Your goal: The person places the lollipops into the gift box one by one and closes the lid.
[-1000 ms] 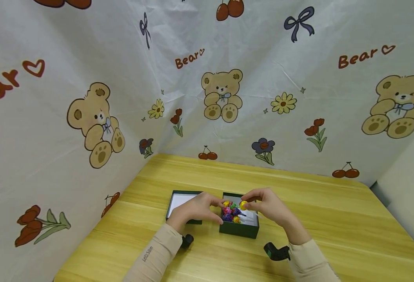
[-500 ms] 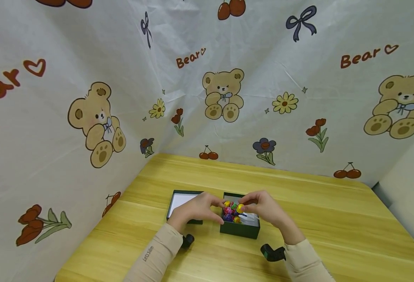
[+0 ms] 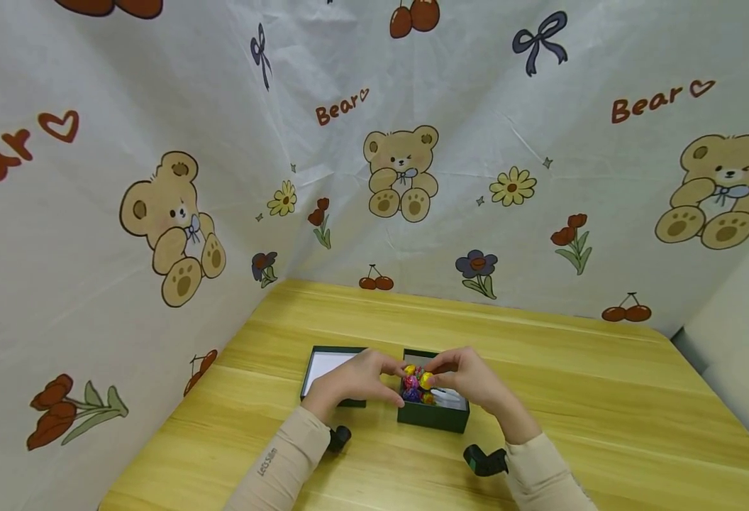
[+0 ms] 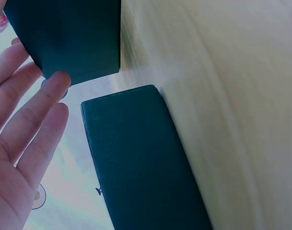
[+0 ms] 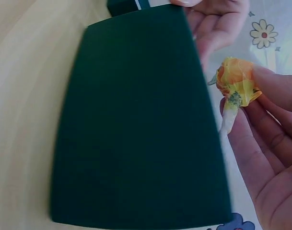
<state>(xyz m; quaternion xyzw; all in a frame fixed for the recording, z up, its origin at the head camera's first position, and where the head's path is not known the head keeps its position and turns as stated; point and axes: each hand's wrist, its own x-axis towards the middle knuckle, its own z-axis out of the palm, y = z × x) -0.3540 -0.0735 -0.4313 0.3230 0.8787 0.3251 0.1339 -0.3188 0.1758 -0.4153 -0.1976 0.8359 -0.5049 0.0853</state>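
A dark green box [image 3: 432, 417] holds several lollipops in bright wrappers, heads at its left end and white sticks to the right. My right hand [image 3: 475, 382] pinches a yellow-wrapped lollipop [image 5: 236, 79] between thumb and fingers, over the box. In the right wrist view its white stick points down beside the box wall. My left hand [image 3: 363, 377] rests at the box's left end, thumb near the front corner and index finger by the lollipop heads. The left wrist view shows its other fingers [image 4: 35, 115] stretched out beside the box wall.
Left of the box lies a dark green lid [image 3: 309, 370] with a white inside, partly hidden by the left hand. Both stand on a yellow wood-grain table [image 3: 540, 369]. A bear-printed cloth [image 3: 451, 241] hangs behind and to the left. Black wrist cameras [image 3: 484, 461] sit under the wrists.
My right hand has moved left with the yellow lollipop, bringing it from the box's right half to just over the other lollipop heads. The left hand has kept its place.
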